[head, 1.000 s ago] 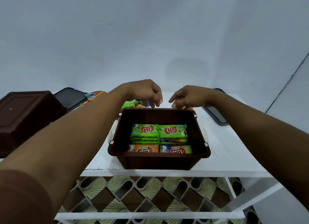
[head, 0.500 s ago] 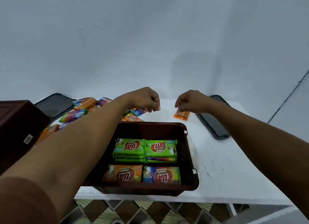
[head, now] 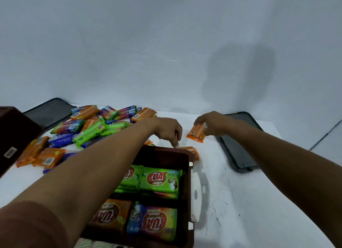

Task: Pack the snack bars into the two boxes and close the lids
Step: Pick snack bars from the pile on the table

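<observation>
While the right hand [head: 212,124] pinches an orange foil-wrapped snack bar [head: 196,134] just beyond the brown plastic box's [head: 188,188] far right corner, the left hand [head: 166,129], fingers curled, tips down onto a second orange bar [head: 191,151] lying crosswise there, grip unclear.

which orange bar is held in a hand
The orange bar gripped by the right hand, beyond the box; the others lie on the table or in the box.

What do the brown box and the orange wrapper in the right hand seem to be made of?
Brown box: likely moulded plastic, smooth and fairly matt, with a formed rim. Orange wrapper: probably thin glossy printed film, with a flat sealed end.
</observation>
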